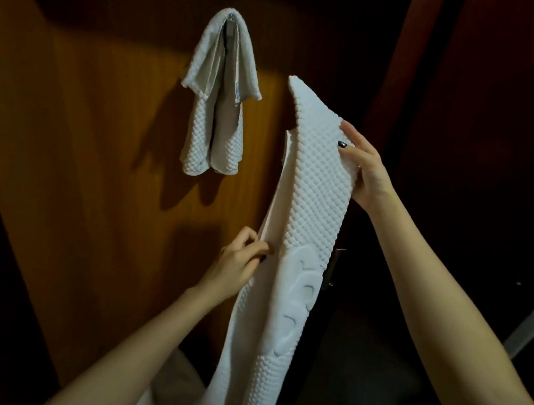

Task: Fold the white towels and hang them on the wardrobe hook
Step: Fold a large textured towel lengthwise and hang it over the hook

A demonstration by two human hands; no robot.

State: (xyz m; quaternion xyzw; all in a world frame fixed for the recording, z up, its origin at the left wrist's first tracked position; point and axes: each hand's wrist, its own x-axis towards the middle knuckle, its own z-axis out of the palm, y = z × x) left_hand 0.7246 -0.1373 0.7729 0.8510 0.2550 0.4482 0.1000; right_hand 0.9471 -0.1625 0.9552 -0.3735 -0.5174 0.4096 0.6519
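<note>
The right hand (365, 171) grips the upper right edge of the long white towel (316, 187), thumb laid across the textured face and fingers curled behind it. Lower down, the left hand (237, 264) pinches the towel's left edge between thumb and curled fingertips, where the layers part slightly. The towel is held in the air, folded lengthwise into a narrow strip. Its top corner points up beside the wooden wardrobe panel (87, 119) and its lower end trails down toward the bottom of the view. The step in hand looks like squaring up the lengthwise fold. The next move probably calls for lining up the loose left edge, doubling the strip over, and lifting it up and to the left to the hook (231, 19). That hook, high on the panel, already carries a folded towel (218, 99) draped over it in two tails. This will likely crowd the new one, which must go over or beside it. Some pale cloth (176, 383) lies low between the forearms, and the dark space to the right is too dim to read.
</note>
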